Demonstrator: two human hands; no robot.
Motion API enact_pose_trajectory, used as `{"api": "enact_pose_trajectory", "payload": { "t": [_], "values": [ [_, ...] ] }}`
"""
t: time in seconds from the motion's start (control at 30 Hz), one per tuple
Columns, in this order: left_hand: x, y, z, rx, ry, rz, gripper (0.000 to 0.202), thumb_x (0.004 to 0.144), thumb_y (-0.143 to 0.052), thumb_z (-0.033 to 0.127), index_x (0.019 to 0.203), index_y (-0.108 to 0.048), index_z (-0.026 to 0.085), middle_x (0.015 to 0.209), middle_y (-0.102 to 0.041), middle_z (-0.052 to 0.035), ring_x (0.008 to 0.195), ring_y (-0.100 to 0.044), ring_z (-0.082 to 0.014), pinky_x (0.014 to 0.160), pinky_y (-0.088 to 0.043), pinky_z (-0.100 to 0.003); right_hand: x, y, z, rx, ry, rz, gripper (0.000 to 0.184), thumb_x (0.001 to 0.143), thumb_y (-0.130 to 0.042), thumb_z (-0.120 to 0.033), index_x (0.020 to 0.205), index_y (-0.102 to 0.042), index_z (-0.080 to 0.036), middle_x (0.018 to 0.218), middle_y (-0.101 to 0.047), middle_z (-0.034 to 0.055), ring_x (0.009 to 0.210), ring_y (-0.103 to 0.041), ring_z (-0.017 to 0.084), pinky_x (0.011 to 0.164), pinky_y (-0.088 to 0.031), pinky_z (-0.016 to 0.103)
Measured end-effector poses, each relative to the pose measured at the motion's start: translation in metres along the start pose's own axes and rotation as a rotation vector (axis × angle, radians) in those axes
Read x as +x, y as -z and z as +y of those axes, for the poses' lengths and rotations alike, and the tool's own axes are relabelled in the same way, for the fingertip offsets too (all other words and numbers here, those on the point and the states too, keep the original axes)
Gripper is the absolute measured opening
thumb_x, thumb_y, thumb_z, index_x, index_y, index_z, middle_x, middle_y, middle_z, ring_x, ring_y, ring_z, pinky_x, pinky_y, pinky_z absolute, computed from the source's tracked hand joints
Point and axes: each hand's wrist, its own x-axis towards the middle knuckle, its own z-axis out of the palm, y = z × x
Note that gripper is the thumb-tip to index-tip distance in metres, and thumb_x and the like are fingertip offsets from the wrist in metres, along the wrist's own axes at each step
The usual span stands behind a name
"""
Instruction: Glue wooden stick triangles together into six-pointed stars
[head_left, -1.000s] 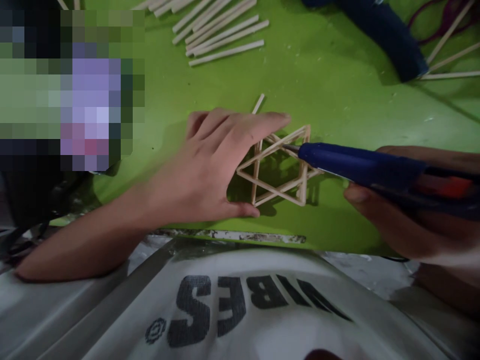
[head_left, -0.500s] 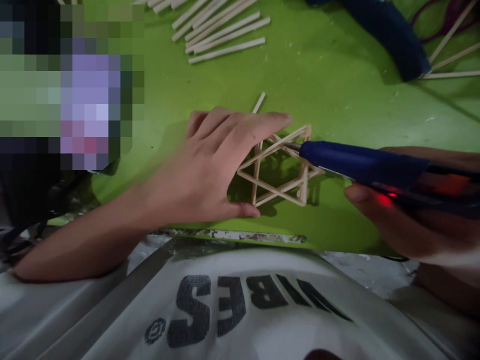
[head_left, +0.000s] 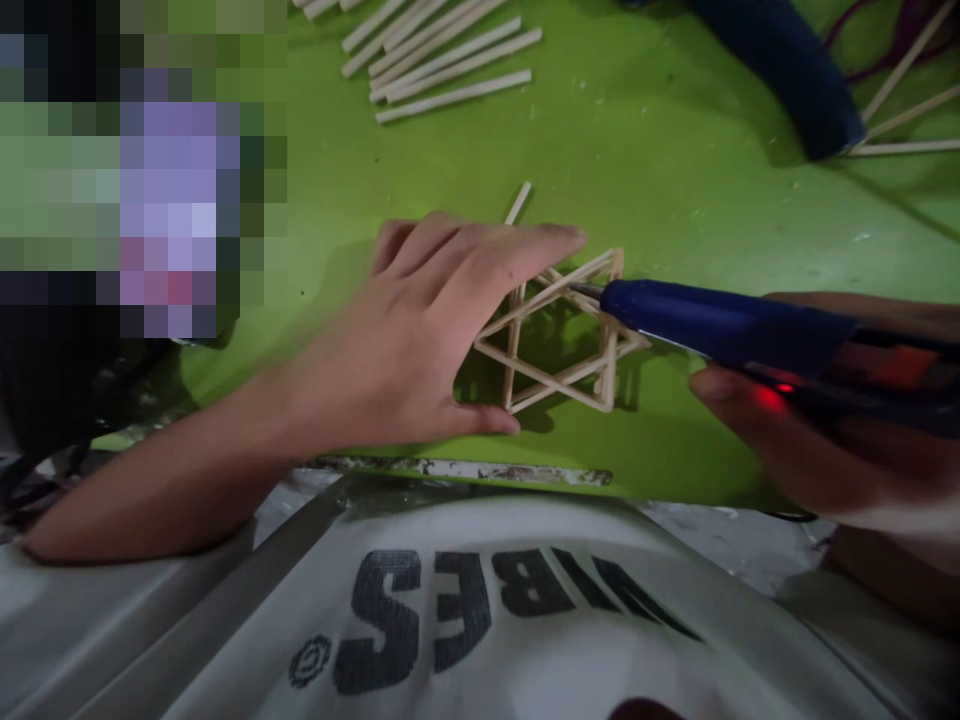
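My left hand (head_left: 427, 310) rests over the left side of a six-pointed star made of thin wooden sticks (head_left: 559, 384). Its thumb is at the star's lower left corner and its index finger along the upper left, gripping the frame between them. In my right hand (head_left: 810, 455) is a blue hot glue gun (head_left: 720, 315) with a small red light glowing. The metal nozzle (head_left: 586, 291) points left and meets the sticks near the star's top, as far as I can see. A loose stick (head_left: 518, 203) pokes out behind my left fingers.
Several loose sticks (head_left: 454, 97) lie at the back of the green table (head_left: 637, 170). At the back right are a dark blue curved object (head_left: 787, 80), purple-handled scissors (head_left: 844, 40) and more sticks (head_left: 911, 147). A blurred-out patch covers the upper left. The table's worn front edge (head_left: 517, 470) is close to my shirt.
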Motion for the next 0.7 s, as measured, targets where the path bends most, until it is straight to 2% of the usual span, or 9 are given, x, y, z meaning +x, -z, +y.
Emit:
{"api": "enact_pose_trajectory", "payload": {
  "t": [0.1, 0.23, 0.37, 0.53, 0.6, 0.7],
  "values": [
    [-0.002, 0.0, 0.0, 0.021, -0.032, 0.035, 0.126, 0.11, -0.062, 0.11, 0.197, -0.047, 0.019, 0.188, -0.064, -0.0231, 0.172, -0.062, -0.0591, 0.145, -0.045, -0.083, 0.001, 0.001, 0.0, 0.053, 0.088, -0.04, 0.009, 0.105, -0.092, -0.035, 0.106, -0.084, -0.03, 0.079, -0.078, 0.0009, 0.055, -0.064, 0.016, 0.046, -0.048, 0.035],
    [-0.003, -0.001, 0.0, 0.053, -0.021, 0.016, 0.132, 0.106, -0.077, 0.106, 0.197, -0.045, 0.017, 0.189, -0.063, -0.0272, 0.173, -0.06, -0.0593, 0.144, -0.043, -0.085, 0.004, -0.006, -0.011, 0.095, -0.001, 0.075, 0.019, 0.103, -0.087, -0.04, 0.092, -0.076, -0.03, 0.068, -0.064, -0.0011, 0.05, -0.05, 0.015, 0.043, -0.036, 0.038],
    [-0.002, -0.002, 0.001, 0.028, -0.07, 0.066, 0.123, 0.112, -0.063, 0.108, 0.193, -0.047, 0.016, 0.185, -0.067, -0.0261, 0.171, -0.065, -0.0553, 0.14, -0.049, -0.08, 0.006, -0.008, -0.016, 0.108, -0.041, 0.04, 0.013, 0.093, -0.081, -0.034, 0.085, -0.07, -0.031, 0.067, -0.055, -0.0023, 0.052, -0.044, 0.015, 0.046, -0.03, 0.04],
    [-0.003, -0.003, 0.0, 0.059, -0.107, 0.094, 0.114, 0.119, -0.054, 0.103, 0.186, -0.053, 0.012, 0.182, -0.07, -0.0271, 0.168, -0.068, -0.0521, 0.136, -0.055, -0.073, 0.006, -0.008, -0.015, 0.12, 0.007, 0.046, 0.011, 0.089, -0.08, -0.03, 0.084, -0.07, -0.029, 0.071, -0.062, -0.001, 0.053, -0.045, 0.013, 0.05, -0.035, 0.038],
    [-0.003, -0.002, -0.001, 0.063, -0.093, 0.074, 0.113, 0.117, -0.057, 0.105, 0.185, -0.056, 0.014, 0.183, -0.069, -0.0246, 0.169, -0.066, -0.0526, 0.14, -0.052, -0.073, 0.005, -0.008, -0.014, 0.104, 0.018, 0.063, 0.011, 0.09, -0.08, -0.031, 0.086, -0.07, -0.029, 0.074, -0.067, -0.0001, 0.054, -0.047, 0.013, 0.053, -0.038, 0.038],
    [-0.004, 0.0, -0.001, 0.054, -0.043, 0.016, 0.11, 0.114, -0.064, 0.103, 0.186, -0.059, 0.02, 0.186, -0.065, -0.0189, 0.175, -0.06, -0.0557, 0.149, -0.044, -0.078, 0.003, -0.008, -0.013, 0.092, 0.017, 0.08, 0.01, 0.092, -0.082, -0.032, 0.091, -0.073, -0.029, 0.082, -0.076, 0.0019, 0.059, -0.057, 0.014, 0.057, -0.044, 0.039]
  ]
}}
